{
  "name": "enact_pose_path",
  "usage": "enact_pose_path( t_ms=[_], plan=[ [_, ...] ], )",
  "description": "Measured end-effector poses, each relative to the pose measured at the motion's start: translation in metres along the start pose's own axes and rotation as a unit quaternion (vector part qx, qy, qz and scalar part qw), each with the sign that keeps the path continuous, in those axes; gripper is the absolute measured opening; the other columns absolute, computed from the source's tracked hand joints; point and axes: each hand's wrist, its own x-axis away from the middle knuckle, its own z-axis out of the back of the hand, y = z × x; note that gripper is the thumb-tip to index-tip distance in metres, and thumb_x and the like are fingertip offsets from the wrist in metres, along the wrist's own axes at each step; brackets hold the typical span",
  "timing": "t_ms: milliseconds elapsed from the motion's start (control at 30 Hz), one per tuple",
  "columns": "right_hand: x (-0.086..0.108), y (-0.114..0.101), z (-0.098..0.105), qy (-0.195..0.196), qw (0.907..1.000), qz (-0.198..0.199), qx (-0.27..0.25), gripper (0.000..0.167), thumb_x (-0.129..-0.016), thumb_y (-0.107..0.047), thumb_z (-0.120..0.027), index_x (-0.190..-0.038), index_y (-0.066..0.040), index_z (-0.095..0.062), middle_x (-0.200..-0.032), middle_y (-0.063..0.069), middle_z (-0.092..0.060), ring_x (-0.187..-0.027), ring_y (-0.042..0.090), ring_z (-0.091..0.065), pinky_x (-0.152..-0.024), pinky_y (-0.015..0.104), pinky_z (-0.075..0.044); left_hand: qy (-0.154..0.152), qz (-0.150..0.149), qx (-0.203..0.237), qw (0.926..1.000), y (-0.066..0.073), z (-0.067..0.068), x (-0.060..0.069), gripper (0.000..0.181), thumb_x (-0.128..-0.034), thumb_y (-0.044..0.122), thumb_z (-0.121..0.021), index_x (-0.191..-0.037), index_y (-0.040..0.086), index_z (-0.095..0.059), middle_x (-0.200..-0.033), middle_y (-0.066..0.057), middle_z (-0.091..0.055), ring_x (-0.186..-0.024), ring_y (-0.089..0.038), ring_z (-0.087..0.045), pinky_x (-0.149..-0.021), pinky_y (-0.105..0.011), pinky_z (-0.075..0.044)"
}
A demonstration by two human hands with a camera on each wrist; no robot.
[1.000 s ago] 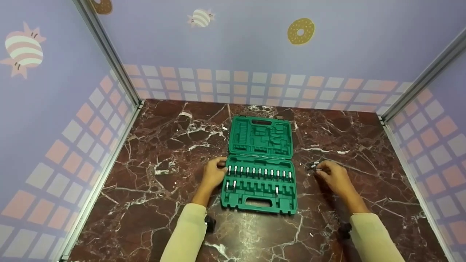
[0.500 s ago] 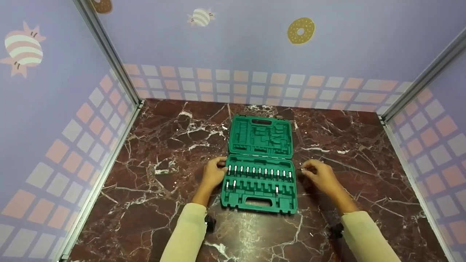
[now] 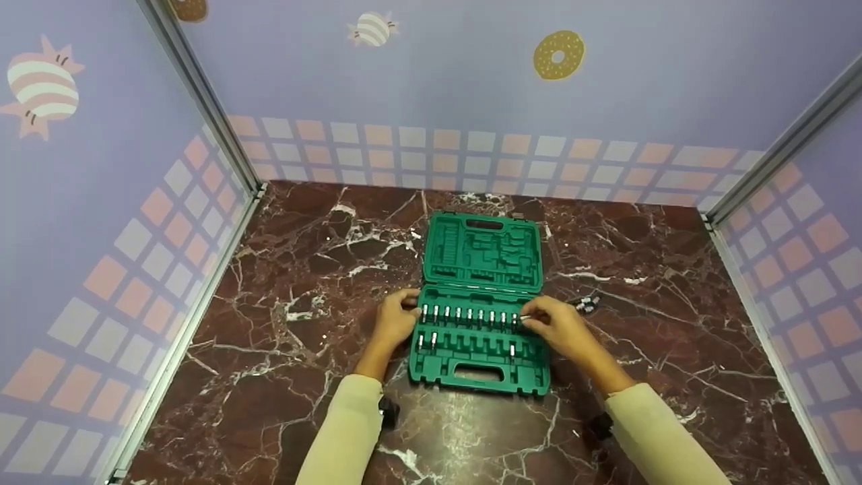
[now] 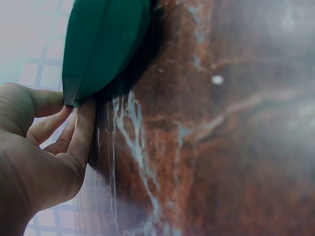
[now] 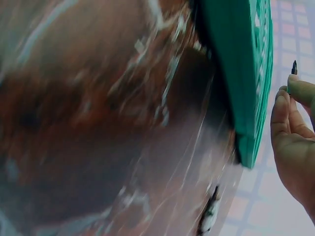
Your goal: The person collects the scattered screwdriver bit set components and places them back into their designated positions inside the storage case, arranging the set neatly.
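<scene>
An unfolded green case (image 3: 482,289) lies on the marble surface, a row of small metal bits (image 3: 469,316) across its lower half and a few more in the row below. At the case's left edge, my left hand (image 3: 394,327) holds the side, thumb on the rim; the left wrist view shows the fingers (image 4: 81,132) against the green side. Over the right end of the upper row, my right hand (image 3: 562,329) pinches a small bit; its dark tip (image 5: 294,67) sticks out above the fingers in the right wrist view.
A few loose metal bits (image 3: 587,304) lie on the marble surface (image 3: 646,269) right of the case, also visible low in the right wrist view (image 5: 209,214). Patterned panels (image 3: 471,87) in metal frames stand behind and on both sides.
My right hand has moved left from the loose bits beside the case to above the upper row, carrying the pinched bit. My left hand has stayed at the case's edge.
</scene>
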Motion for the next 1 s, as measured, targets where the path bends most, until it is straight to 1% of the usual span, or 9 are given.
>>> enact_pose_path(
  t_ms=[167,400,500,600,800,933,1000],
  plan=[
    [-0.007,-0.017,-0.009,-0.027,0.9993,0.024,-0.007,0.015,-0.091,-0.006,-0.077,-0.105,-0.01,-0.075,-0.103,0.006,-0.073,-0.09,0.022,-0.072,-0.076,0.035,-0.06,0.0,0.003,0.0,1.0,0.001,-0.001,0.0,0.033,-0.0908,-0.003,-0.07,-0.123,0.003,-0.073,-0.109,-0.016,-0.074,-0.1,-0.032,-0.072,-0.09,-0.045,-0.057],
    [-0.019,-0.038,-0.022,-0.06,0.9972,0.039,-0.02,0.013,-0.093,-0.009,-0.075,-0.106,-0.013,-0.075,-0.105,0.002,-0.072,-0.093,0.017,-0.071,-0.079,0.034,-0.06,0.0,0.0,0.002,1.0,0.002,-0.001,-0.001,0.032,-0.0905,-0.004,-0.069,-0.122,0.002,-0.073,-0.108,-0.017,-0.075,-0.1,-0.032,-0.071,-0.091,-0.046,-0.057],
    [-0.023,-0.046,-0.03,-0.081,0.9951,0.05,-0.028,0.013,-0.095,-0.01,-0.074,-0.108,-0.01,-0.075,-0.106,0.003,-0.071,-0.094,0.017,-0.071,-0.08,0.033,-0.06,0.002,0.0,0.002,1.0,0.001,0.0,-0.001,0.032,-0.0903,-0.004,-0.069,-0.121,0.002,-0.074,-0.107,-0.017,-0.074,-0.1,-0.032,-0.071,-0.091,-0.046,-0.057],
    [-0.026,-0.054,-0.038,-0.098,0.9929,0.06,-0.032,0.013,-0.096,-0.011,-0.073,-0.109,-0.009,-0.075,-0.105,0.003,-0.071,-0.091,0.016,-0.07,-0.078,0.032,-0.059,0.003,-0.002,0.002,1.0,0.0,0.001,-0.001,0.032,-0.0903,-0.005,-0.069,-0.121,0.002,-0.073,-0.107,-0.018,-0.074,-0.099,-0.032,-0.071,-0.09,-0.047,-0.057],
    [-0.033,-0.066,-0.057,-0.13,0.9876,0.086,-0.011,0.012,-0.097,-0.013,-0.072,-0.108,-0.011,-0.076,-0.103,0.001,-0.071,-0.089,0.013,-0.068,-0.076,0.029,-0.058,0.004,-0.001,0.002,1.0,0.0,0.0,-0.001,0.032,-0.0907,-0.005,-0.069,-0.121,0.003,-0.074,-0.107,-0.017,-0.074,-0.1,-0.032,-0.071,-0.091,-0.047,-0.056],
    [-0.036,-0.07,-0.068,-0.136,0.9857,0.099,-0.003,0.011,-0.096,-0.01,-0.073,-0.106,-0.009,-0.076,-0.102,0.003,-0.073,-0.089,0.016,-0.07,-0.077,0.03,-0.059,0.002,-0.002,0.004,1.0,0.0,0.0,-0.001,0.032,-0.0906,-0.005,-0.069,-0.121,0.002,-0.074,-0.108,-0.018,-0.074,-0.102,-0.033,-0.07,-0.092,-0.048,-0.056],
    [-0.037,-0.072,-0.074,-0.139,0.9855,0.098,-0.006,0.01,-0.095,-0.009,-0.074,-0.104,-0.008,-0.075,-0.102,0.004,-0.074,-0.089,0.017,-0.071,-0.078,0.03,-0.06,0.0,-0.001,0.003,1.0,0.0,0.0,-0.001,0.032,-0.0909,-0.005,-0.069,-0.121,0.003,-0.074,-0.108,-0.018,-0.074,-0.102,-0.033,-0.07,-0.093,-0.048,-0.056]
  ],
)
